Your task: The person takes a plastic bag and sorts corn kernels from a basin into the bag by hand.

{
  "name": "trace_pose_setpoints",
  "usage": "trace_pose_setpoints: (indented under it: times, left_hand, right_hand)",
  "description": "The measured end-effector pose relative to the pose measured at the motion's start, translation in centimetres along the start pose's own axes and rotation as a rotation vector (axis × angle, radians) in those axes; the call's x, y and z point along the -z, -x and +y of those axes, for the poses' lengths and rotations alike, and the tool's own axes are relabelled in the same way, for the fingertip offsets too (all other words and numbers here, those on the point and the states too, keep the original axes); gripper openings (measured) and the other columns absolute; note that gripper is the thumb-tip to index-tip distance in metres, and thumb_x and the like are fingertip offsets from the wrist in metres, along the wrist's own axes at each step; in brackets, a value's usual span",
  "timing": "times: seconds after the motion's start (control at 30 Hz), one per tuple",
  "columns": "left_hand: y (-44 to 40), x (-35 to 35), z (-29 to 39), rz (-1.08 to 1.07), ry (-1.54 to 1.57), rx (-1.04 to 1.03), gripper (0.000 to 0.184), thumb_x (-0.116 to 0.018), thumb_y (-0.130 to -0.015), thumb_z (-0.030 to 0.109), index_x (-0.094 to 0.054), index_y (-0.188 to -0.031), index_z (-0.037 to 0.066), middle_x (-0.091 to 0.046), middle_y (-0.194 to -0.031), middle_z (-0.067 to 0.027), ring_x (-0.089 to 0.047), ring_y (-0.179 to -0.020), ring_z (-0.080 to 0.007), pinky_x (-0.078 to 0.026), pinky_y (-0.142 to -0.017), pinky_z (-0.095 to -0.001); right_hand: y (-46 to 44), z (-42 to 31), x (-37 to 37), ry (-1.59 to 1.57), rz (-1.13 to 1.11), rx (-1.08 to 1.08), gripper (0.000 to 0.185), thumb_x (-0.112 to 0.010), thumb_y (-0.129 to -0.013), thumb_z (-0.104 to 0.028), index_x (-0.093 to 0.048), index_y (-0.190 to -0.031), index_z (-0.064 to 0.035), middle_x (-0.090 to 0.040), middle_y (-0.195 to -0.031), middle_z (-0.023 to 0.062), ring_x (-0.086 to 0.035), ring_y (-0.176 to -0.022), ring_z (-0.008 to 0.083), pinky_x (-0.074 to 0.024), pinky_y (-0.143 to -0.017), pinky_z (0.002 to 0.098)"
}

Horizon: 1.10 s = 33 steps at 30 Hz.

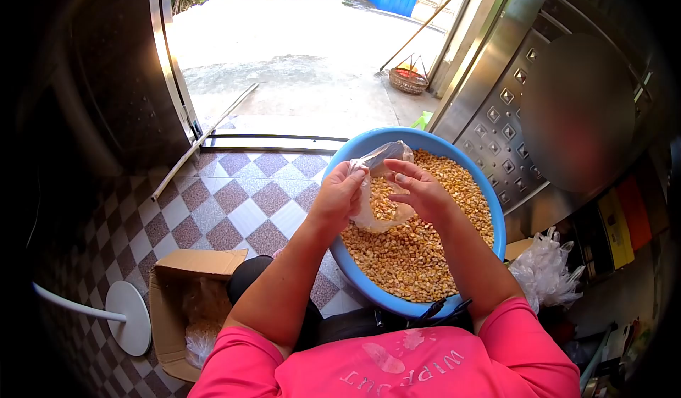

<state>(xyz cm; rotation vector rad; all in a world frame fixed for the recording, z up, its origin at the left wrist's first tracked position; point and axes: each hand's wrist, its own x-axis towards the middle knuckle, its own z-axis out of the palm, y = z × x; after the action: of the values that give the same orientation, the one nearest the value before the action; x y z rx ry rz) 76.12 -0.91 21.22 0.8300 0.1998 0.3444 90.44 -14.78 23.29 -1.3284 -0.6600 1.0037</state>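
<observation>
A large blue tub (496, 238) full of yellow corn kernels (397, 263) stands in front of me. Over the kernels, a clear plastic bag (383, 157) is held up with its mouth spread and some kernels showing in or through it. My left hand (340, 196) pinches the bag's left edge between thumb and fingers. At the bag's right side is my right hand (420, 189), its fingers apart and curved; whether they touch the film is hard to tell.
An open cardboard box (167, 320) with plastic inside is at lower left, near a white round base (129, 318). White plastic bags (546, 270) lie right of the tub. A pole (206, 139) leans across the doorway. Outside stands a wicker basket (408, 80).
</observation>
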Motion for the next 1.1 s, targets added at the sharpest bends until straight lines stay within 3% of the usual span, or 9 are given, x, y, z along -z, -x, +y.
trace_pose_setpoints:
  times: [0.13, 0.2, 0.3, 0.43, 0.5, 0.63, 0.87, 1.0, 1.1]
  left_hand:
    - [0.0, 0.1, -0.1, 0.001, -0.003, 0.000, 0.009, -0.051, -0.092, 0.018, -0.050, -0.096, 0.011, -0.032, -0.053, 0.0080, -0.025, -0.039, -0.0019, -0.020, -0.035, -0.0184]
    - [0.1, 0.0, 0.1, 0.017, -0.011, 0.001, 0.008, -0.051, -0.092, 0.018, -0.050, -0.096, 0.011, -0.032, -0.053, 0.0083, -0.025, -0.039, -0.0017, -0.020, -0.035, -0.0185]
    - [0.1, -0.2, 0.1, 0.019, -0.017, -0.009, 0.007, -0.050, -0.092, 0.018, -0.050, -0.096, 0.011, -0.032, -0.053, 0.0086, -0.025, -0.039, -0.0016, -0.019, -0.035, -0.0183]
    - [0.0, -0.1, 0.1, 0.020, -0.021, -0.005, 0.008, -0.050, -0.092, 0.018, -0.050, -0.096, 0.011, -0.032, -0.053, 0.0089, -0.025, -0.039, -0.0015, -0.019, -0.036, -0.0181]
    - [-0.1, 0.0, 0.0, 0.017, -0.028, -0.014, 0.008, -0.050, -0.092, 0.018, -0.051, -0.096, 0.011, -0.032, -0.053, 0.0090, -0.025, -0.039, -0.0014, -0.019, -0.035, -0.0182]
    - [-0.1, 0.2, -0.1, -0.002, -0.030, -0.011, 0.007, -0.051, -0.092, 0.018, -0.047, -0.094, 0.012, -0.033, -0.054, 0.0086, -0.027, -0.039, -0.0015, -0.018, -0.035, -0.0191]
    - [0.1, 0.0, 0.1, -0.002, -0.024, -0.003, 0.006, -0.050, -0.092, 0.017, -0.050, -0.094, 0.011, -0.033, -0.053, 0.0088, -0.026, -0.039, -0.0012, -0.019, -0.035, -0.0183]
    - [0.1, 0.0, 0.2, -0.009, -0.041, -0.009, 0.007, -0.050, -0.092, 0.018, -0.048, -0.094, 0.011, -0.033, -0.054, 0.0086, -0.027, -0.040, -0.0016, -0.019, -0.036, -0.0195]
    - [0.1, 0.0, 0.1, -0.012, -0.045, -0.011, 0.007, -0.051, -0.092, 0.018, -0.048, -0.093, 0.011, -0.034, -0.054, 0.0086, -0.027, -0.039, -0.0016, -0.019, -0.036, -0.0193]
  right_hand:
    - [1.1, 0.1, 0.8, 0.068, -0.037, 0.043, 0.031, -0.052, -0.090, -0.012, -0.053, -0.120, -0.0061, -0.055, -0.117, 0.0067, -0.056, -0.097, 0.0165, -0.0495, -0.080, 0.0325]
    - [2.3, -0.3, 1.4, 0.150, -0.367, -0.116, 0.027, -0.055, -0.089, -0.014, -0.057, -0.115, -0.0058, -0.062, -0.102, 0.0057, -0.060, -0.084, 0.0139, -0.0506, -0.074, 0.0279]
    - [3.7, 0.3, -0.3, 0.459, -0.566, -0.319, 0.027, -0.056, -0.088, -0.016, -0.058, -0.113, -0.0043, -0.065, -0.093, 0.0065, -0.062, -0.075, 0.0124, -0.0506, -0.070, 0.0244]
    - [4.4, 4.3, -1.7, 0.854, -0.595, -0.156, 0.039, -0.060, -0.081, -0.017, -0.055, -0.118, -0.0054, -0.061, -0.104, 0.0147, -0.062, -0.088, 0.0221, -0.0508, -0.075, 0.0343]
    - [4.3, 5.3, -2.4, 1.344, -0.578, 0.006, 0.047, -0.059, -0.080, -0.015, -0.049, -0.125, -0.0096, -0.055, -0.111, 0.0167, -0.058, -0.096, 0.0315, -0.0477, -0.082, 0.0403]
    - [4.8, 6.4, -4.0, 1.513, -0.605, -0.122, 0.053, -0.058, -0.077, -0.018, -0.046, -0.128, -0.0129, -0.050, -0.112, 0.0190, -0.056, -0.096, 0.0363, -0.0460, -0.083, 0.0447]
    - [3.7, 7.6, -3.1, 1.426, -0.731, -0.192, 0.019, -0.054, -0.076, -0.009, -0.057, -0.095, -0.0051, -0.061, -0.087, 0.0187, -0.060, -0.081, 0.0355, -0.0467, -0.071, 0.0438]
    - [3.7, 7.7, -1.2, 1.263, -0.767, -0.145, 0.021, -0.055, -0.075, -0.008, -0.059, -0.095, -0.0034, -0.061, -0.079, 0.0173, -0.060, -0.078, 0.0321, -0.0463, -0.070, 0.0413]
    - [3.6, 5.7, -0.7, 1.096, -0.775, -0.063, 0.021, -0.057, -0.078, -0.008, -0.059, -0.098, -0.0040, -0.061, -0.076, 0.0116, -0.059, -0.065, 0.0217, -0.0460, -0.059, 0.0341]
